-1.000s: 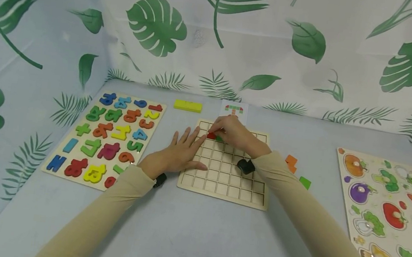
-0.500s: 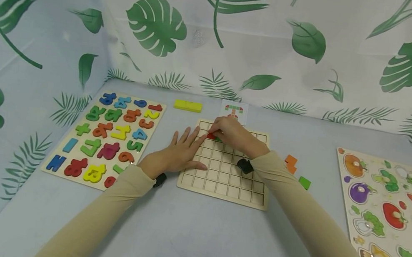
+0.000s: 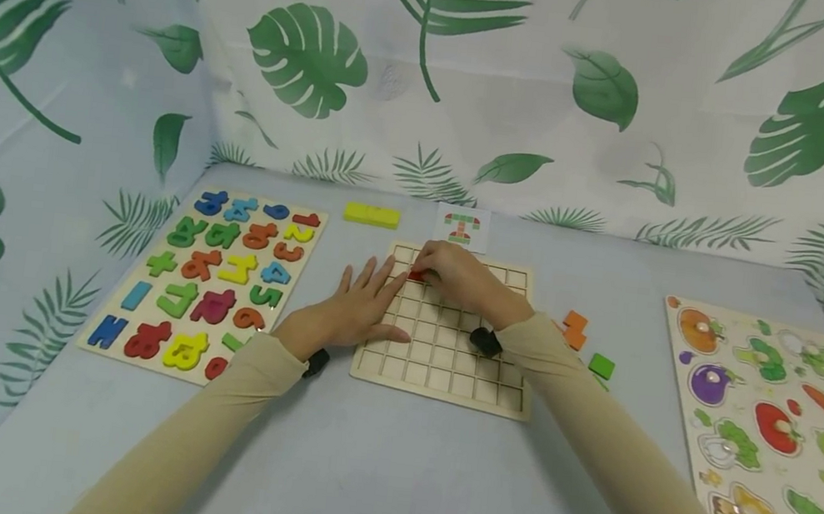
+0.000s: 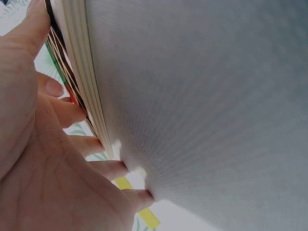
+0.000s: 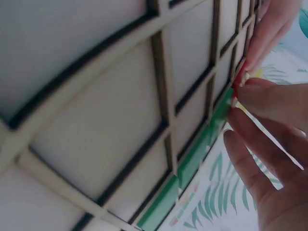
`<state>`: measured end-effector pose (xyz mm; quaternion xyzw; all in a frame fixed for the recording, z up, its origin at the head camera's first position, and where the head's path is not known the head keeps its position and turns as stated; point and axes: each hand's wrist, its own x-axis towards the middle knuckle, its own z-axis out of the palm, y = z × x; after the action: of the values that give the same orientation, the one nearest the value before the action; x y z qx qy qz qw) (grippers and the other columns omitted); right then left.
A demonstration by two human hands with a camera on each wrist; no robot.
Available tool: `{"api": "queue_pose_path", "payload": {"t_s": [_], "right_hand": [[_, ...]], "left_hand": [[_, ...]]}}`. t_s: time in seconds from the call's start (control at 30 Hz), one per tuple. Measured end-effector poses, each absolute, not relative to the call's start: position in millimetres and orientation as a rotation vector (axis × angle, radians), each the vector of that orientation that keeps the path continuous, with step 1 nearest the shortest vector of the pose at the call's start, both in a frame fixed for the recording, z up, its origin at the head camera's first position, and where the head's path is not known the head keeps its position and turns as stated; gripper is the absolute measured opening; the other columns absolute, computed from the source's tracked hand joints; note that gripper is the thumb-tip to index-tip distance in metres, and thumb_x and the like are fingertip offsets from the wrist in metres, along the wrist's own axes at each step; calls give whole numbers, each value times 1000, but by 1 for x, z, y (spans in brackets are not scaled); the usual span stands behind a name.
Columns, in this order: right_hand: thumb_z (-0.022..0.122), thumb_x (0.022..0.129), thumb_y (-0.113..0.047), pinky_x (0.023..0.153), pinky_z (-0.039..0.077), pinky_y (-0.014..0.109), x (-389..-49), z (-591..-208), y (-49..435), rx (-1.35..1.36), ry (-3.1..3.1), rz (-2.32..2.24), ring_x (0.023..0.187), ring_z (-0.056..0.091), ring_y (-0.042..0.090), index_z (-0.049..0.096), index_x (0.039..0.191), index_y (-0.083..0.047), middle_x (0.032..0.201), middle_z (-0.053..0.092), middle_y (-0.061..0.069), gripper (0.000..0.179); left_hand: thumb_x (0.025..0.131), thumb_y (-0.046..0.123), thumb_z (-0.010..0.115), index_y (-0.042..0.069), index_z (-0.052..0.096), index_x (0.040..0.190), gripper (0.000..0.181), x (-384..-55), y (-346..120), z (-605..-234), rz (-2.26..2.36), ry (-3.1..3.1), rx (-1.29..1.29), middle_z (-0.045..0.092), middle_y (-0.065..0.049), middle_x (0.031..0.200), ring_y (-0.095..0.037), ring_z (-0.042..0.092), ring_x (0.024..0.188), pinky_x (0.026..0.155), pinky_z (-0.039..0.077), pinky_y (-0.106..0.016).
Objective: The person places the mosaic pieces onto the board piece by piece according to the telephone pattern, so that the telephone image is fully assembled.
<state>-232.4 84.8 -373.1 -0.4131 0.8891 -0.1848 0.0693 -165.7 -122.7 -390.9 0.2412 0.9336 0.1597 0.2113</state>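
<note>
A square wooden grid board (image 3: 419,352) lies in the middle of the table. My left hand (image 3: 354,309) rests with spread fingers on its left edge; in the left wrist view the fingers reach along the board's side. Over the board's upper left, my right hand (image 3: 458,279) pinches a small red piece (image 3: 417,276) with thumb and forefinger, close by the left fingertips. Several green tiles (image 5: 192,161) sit in a row of cells beside the red piece in the right wrist view; the right hand hides them in the head view.
A pattern card (image 3: 480,235) lies behind the grid, with a yellow block (image 3: 372,216) to its left. Orange blocks (image 3: 573,338) and a green block (image 3: 602,366) lie to the right. A number puzzle board (image 3: 116,309) lies left, a vegetable puzzle board (image 3: 743,405) far right.
The head view has shifted slightly. The right hand stays at the red piece but now covers the green tile beside it. The left hand has not moved on the board.
</note>
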Motion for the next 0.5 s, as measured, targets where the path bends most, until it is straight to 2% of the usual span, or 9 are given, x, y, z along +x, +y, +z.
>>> {"api": "queue_pose_path", "payload": {"t_s": [0.17,0.37,0.5], "right_hand": [[68,97,8,101,53,46,-223,-367,93,-1284,2664,-650,118,65,37,73,123,7,123,67,19,27],[70,98,1,106,48,54,-213,-345,116,-1246,2641,-784,128,58,41,70,129,5,132,63,21,31],[70,99,-1,103,49,55,-207,-331,143,-1204,2648,-779,125,59,40,72,127,2,129,65,19,28]], "left_hand": [[105,54,57,6,0,169,98,-165,-123,-393,447,2596,678,-17,-21,172,-47,-16,156,121,-7,-69],[105,54,57,5,2,168,97,-164,-123,-393,451,2599,673,-16,-22,172,-47,-15,157,121,-7,-69],[105,53,57,4,2,168,97,-164,-122,-392,454,2601,680,-16,-22,172,-47,-15,157,121,-8,-68]]}}
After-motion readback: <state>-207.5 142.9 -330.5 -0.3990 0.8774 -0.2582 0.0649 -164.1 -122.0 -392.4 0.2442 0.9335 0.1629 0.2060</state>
